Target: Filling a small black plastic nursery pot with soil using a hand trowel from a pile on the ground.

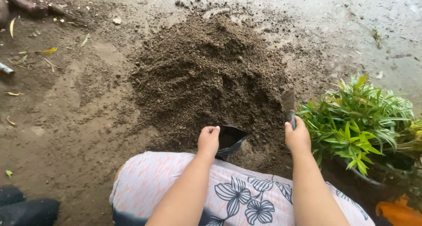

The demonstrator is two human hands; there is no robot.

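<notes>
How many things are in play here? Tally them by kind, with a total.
Soil pile: 1
Black bag, held open by the left hand: 1
Trowel, gripped in the right hand: 1
Potted plant: 1
Total: 4

**A potting spot on bare ground outdoors**

This looks like a garden yard or plant nursery corner. A broad heap of dark, crumbly potting soil (211, 72) lies straight on the damp, packed earth-and-concrete ground (83, 116). Fallen yellow leaves (46, 50) and brown root pieces (26, 4) are scattered at the far left. A bushy green-and-cream striped plant in a dark pot (356, 120) stands at the right.
</notes>
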